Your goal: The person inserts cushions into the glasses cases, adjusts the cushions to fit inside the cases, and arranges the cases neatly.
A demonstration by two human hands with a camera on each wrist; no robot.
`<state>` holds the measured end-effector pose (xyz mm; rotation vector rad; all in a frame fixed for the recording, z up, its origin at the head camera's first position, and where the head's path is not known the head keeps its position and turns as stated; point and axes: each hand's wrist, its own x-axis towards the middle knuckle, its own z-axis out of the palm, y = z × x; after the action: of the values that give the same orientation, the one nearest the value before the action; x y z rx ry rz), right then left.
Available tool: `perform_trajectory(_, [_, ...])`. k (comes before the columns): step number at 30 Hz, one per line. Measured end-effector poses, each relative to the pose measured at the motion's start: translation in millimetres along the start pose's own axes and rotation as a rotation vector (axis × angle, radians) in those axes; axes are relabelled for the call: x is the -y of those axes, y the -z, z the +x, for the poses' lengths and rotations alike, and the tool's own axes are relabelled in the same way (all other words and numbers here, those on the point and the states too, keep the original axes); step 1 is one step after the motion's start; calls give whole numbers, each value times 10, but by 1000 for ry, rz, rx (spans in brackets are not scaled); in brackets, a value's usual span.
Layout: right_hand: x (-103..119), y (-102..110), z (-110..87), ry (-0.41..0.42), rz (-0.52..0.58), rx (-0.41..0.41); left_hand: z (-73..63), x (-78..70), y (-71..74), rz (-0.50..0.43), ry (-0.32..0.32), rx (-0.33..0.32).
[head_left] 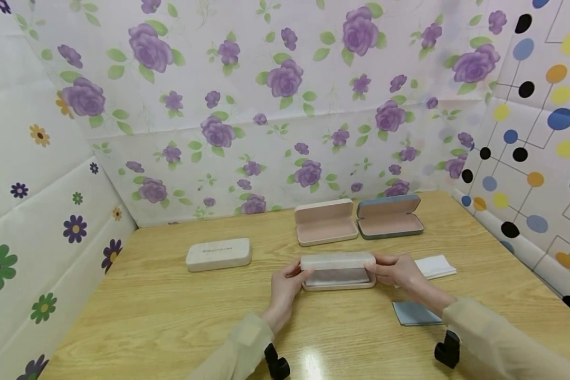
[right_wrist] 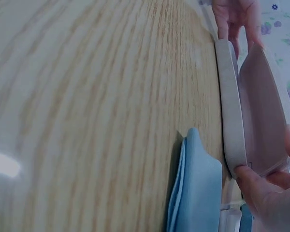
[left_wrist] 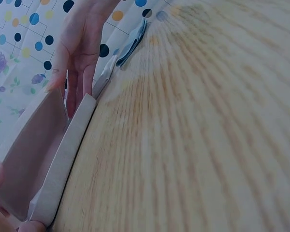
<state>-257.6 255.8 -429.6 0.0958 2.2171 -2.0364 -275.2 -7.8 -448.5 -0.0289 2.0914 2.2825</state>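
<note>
A pale eyeglass case (head_left: pixel 338 260) stands on the table with its lid partly raised, between the two hands. Inside its lower half lies a folded grey cloth (head_left: pixel 339 277). My left hand (head_left: pixel 284 291) grips the left end of the case, its thumb on the lid. The right hand (head_left: pixel 405 273) holds the opposite end, with the thumb at the lid's front corner. In the right wrist view, fingers of the right hand (right_wrist: pixel 273 195) touch the base near its end. The pinkish lining (left_wrist: pixel 41 140) shows through the gap in the left wrist view.
Behind stand an open pale case (head_left: pixel 326 224) and an open blue case (head_left: pixel 390 219). A closed pale case (head_left: pixel 219 254) with lettering lies to the left. A white cloth (head_left: pixel 438 265) and a folded blue-grey cloth (head_left: pixel 415 314) lie at the right. Patterned sheets enclose the wooden table (head_left: pixel 171 322).
</note>
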Motion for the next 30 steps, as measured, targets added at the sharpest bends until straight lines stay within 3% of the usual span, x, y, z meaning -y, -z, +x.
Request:
perform_trajectory(12, [-14, 12, -10, 11, 35, 16, -25, -36, 4, -18, 12, 26])
perform_trajectory(22, [-32, 17, 28, 29, 48, 20, 1, -37, -7, 1, 17, -12])
perform_trajectory(30, [-96, 4, 11, 92, -74, -8, 0, 20, 1, -23, -11, 6])
